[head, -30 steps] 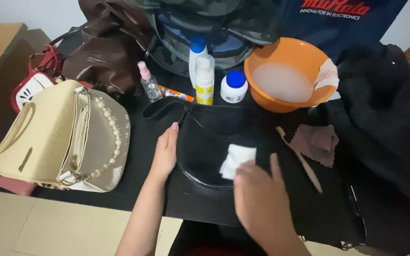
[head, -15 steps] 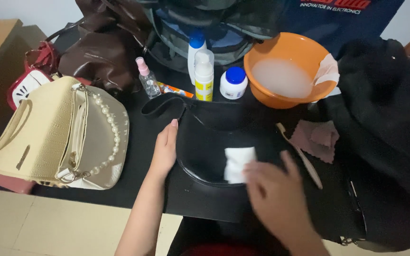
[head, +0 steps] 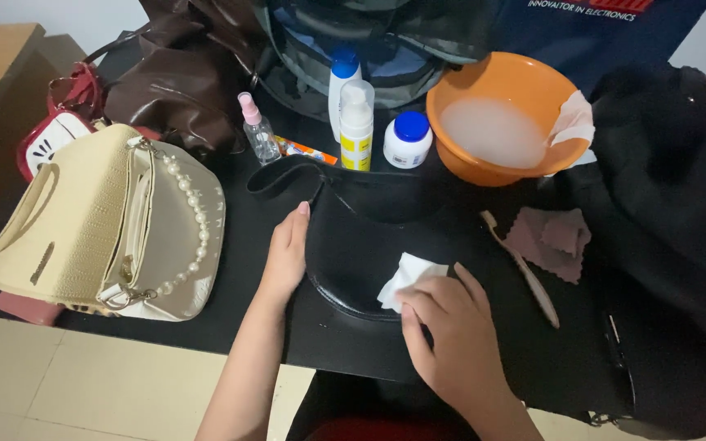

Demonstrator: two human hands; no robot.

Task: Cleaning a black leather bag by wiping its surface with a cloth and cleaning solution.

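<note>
A black handbag (head: 361, 245) lies flat on the black table in front of me. My left hand (head: 283, 257) rests flat on its left edge, fingers together, holding it still. My right hand (head: 447, 327) presses a small white wipe (head: 406, 273) against the bag's lower right part, fingers curled over the wipe. The bag's black strap (head: 283, 171) loops up to the left.
A cream handbag (head: 108, 224) with a pearl chain lies at the left. Behind stand a small spray bottle (head: 259, 131), a white bottle (head: 356, 126), a white jar (head: 408, 140) and an orange bowl (head: 500, 122) of cloudy liquid. A toothbrush (head: 520, 265) and a pinkish cloth (head: 553, 237) lie at the right.
My right hand slid the white wipe down and a little to the left across the black bag. My left hand stayed in place.
</note>
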